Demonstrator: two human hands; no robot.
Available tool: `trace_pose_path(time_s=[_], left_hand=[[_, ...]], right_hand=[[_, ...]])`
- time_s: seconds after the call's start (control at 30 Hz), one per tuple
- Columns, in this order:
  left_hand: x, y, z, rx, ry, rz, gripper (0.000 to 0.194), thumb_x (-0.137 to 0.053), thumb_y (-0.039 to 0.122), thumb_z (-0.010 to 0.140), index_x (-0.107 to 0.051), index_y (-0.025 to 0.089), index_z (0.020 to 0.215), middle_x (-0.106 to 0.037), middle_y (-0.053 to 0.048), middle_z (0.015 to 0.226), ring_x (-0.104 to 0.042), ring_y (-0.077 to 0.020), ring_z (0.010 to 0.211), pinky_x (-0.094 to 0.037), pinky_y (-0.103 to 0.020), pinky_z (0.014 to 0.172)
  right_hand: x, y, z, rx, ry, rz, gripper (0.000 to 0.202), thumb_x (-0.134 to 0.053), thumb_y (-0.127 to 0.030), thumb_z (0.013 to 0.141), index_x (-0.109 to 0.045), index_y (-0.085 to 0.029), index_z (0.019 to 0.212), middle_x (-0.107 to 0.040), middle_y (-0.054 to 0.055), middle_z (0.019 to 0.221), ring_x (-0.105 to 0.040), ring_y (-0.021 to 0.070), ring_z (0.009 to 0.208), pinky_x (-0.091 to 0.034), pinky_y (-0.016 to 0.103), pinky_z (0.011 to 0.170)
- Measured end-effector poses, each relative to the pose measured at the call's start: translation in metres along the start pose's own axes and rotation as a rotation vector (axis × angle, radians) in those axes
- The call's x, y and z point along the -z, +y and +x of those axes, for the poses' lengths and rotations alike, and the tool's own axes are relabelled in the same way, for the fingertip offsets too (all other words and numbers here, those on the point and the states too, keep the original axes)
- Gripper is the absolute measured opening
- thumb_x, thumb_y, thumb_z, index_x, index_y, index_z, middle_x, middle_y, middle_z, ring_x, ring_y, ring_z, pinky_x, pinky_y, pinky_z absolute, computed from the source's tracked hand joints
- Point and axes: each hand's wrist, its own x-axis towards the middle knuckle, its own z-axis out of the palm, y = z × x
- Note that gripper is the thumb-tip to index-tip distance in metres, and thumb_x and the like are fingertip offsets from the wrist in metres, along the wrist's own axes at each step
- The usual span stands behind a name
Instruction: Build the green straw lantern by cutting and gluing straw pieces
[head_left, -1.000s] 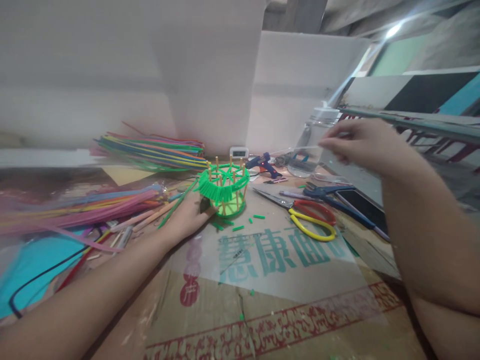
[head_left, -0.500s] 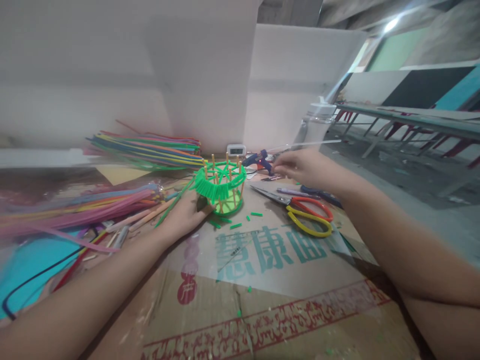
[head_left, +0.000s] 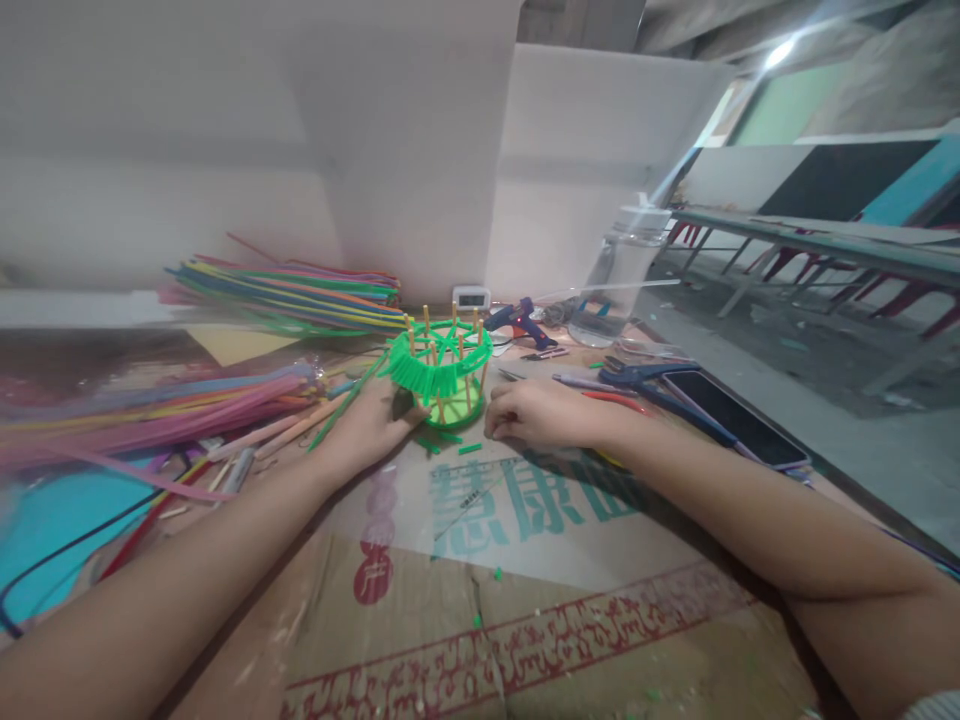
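My left hand (head_left: 375,418) grips the lower left side of a small round craft frame (head_left: 442,375), made of green pipe cleaners and upright wooden sticks on a green base. A fringe of short green pieces runs round its front left. Just right of the base, my right hand (head_left: 536,412) rests low over the cardboard with fingers curled together; whatever they pinch is hidden. Short cut pieces of green pipe cleaner (head_left: 470,449) lie between the hands. Beneath my right forearm, scissors with an orange handle (head_left: 616,401) are mostly covered.
Behind the frame lie a blue glue gun (head_left: 519,320) and a small white digital clock (head_left: 471,298). A clear water bottle (head_left: 616,275) stands at the back right, with a phone (head_left: 735,415) and blue-handled pliers (head_left: 667,385) nearer. Bundles of coloured pipe cleaners (head_left: 292,290) spread on the left.
My right hand has come down and left from beside the glue gun to the cardboard near the frame, covering the scissors and a green piece. My left hand keeps its hold.
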Motion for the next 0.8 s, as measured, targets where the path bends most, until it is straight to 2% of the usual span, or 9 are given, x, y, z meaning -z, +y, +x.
trace_pose_path(time_s=[0.13,0.2,0.27,0.3,0.37,0.47,0.6,0.7,0.8], left_hand=[[0.001,0.004,0.001,-0.018,0.002,0.017,0.022,-0.057,0.038,0.093,-0.062,0.019,0.102,-0.069,-0.005,0.096,-0.064,-0.0234,0.089,-0.05,-0.036,0.083],[0.001,0.004,0.0,-0.015,0.001,0.006,0.022,-0.056,0.038,0.093,-0.062,0.019,0.101,-0.069,-0.005,0.095,-0.064,-0.0238,0.09,-0.05,-0.036,0.083],[0.0,0.003,0.0,-0.006,0.001,0.007,0.023,-0.057,0.039,0.092,-0.063,0.018,0.1,-0.069,-0.005,0.092,-0.064,-0.0238,0.088,-0.05,-0.036,0.082],[0.0,0.002,-0.001,-0.003,0.003,0.013,0.023,-0.058,0.039,0.092,-0.063,0.018,0.099,-0.068,-0.005,0.09,-0.064,-0.0235,0.086,-0.05,-0.036,0.081],[-0.001,0.0,-0.001,0.006,0.004,0.025,0.022,-0.059,0.039,0.091,-0.062,0.018,0.097,-0.067,-0.005,0.087,-0.064,-0.0228,0.082,-0.05,-0.036,0.079],[-0.001,-0.001,-0.001,-0.002,0.01,0.014,0.02,-0.059,0.039,0.092,-0.06,0.019,0.094,-0.066,-0.004,0.086,-0.064,-0.023,0.083,-0.05,-0.035,0.079],[0.0,0.0,0.0,-0.036,0.004,-0.008,0.02,-0.058,0.038,0.092,-0.06,0.019,0.099,-0.067,-0.005,0.091,-0.065,-0.0241,0.091,-0.051,-0.035,0.083],[0.0,0.001,0.001,-0.05,0.01,0.008,0.017,-0.059,0.036,0.091,-0.059,0.02,0.095,-0.065,-0.004,0.085,-0.065,-0.0237,0.088,-0.051,-0.035,0.082],[0.0,0.001,0.001,-0.048,0.022,0.008,0.015,-0.061,0.035,0.089,-0.059,0.02,0.087,-0.061,-0.002,0.074,-0.064,-0.0236,0.084,-0.051,-0.035,0.08]], right_hand=[[0.03,-0.008,-0.013,0.085,-0.067,0.138,0.01,-0.065,-0.023,0.087,-0.073,-0.016,0.087,-0.068,0.005,0.089,-0.058,0.0146,0.076,-0.04,0.025,0.066],[0.055,-0.018,-0.027,0.223,-0.247,0.411,0.022,-0.065,-0.036,0.092,-0.072,-0.015,0.087,-0.068,0.004,0.08,-0.06,0.0141,0.073,-0.044,0.025,0.066],[0.074,-0.029,-0.041,0.412,-0.541,0.619,0.033,-0.057,-0.044,0.097,-0.075,-0.016,0.093,-0.072,0.008,0.087,-0.065,0.0155,0.082,-0.048,0.026,0.076],[0.077,-0.033,-0.047,0.412,-0.582,0.657,0.036,-0.056,-0.047,0.096,-0.075,-0.016,0.094,-0.073,0.008,0.088,-0.066,0.0154,0.083,-0.048,0.026,0.077],[0.071,-0.038,-0.055,0.342,-0.548,0.707,0.041,-0.058,-0.052,0.094,-0.075,-0.016,0.085,-0.072,0.006,0.078,-0.065,0.0136,0.077,-0.049,0.024,0.075],[0.038,-0.031,-0.057,0.209,-0.428,0.771,0.053,-0.059,-0.061,0.09,-0.067,-0.015,0.065,-0.06,0.0,0.055,-0.057,0.0095,0.06,-0.047,0.022,0.066],[-0.001,-0.015,-0.049,0.034,-0.361,0.787,0.056,-0.061,-0.065,0.085,-0.064,-0.014,0.064,-0.055,-0.002,0.052,-0.052,0.008,0.053,-0.042,0.02,0.054],[-0.011,-0.011,-0.043,-0.074,-0.235,0.804,0.057,-0.061,-0.068,0.083,-0.064,-0.014,0.064,-0.055,-0.002,0.054,-0.052,0.0083,0.053,-0.039,0.02,0.05],[-0.012,-0.013,-0.04,-0.101,-0.156,0.791,0.056,-0.061,-0.067,0.083,-0.062,-0.015,0.061,-0.056,-0.001,0.056,-0.057,0.0102,0.06,-0.041,0.021,0.054]])
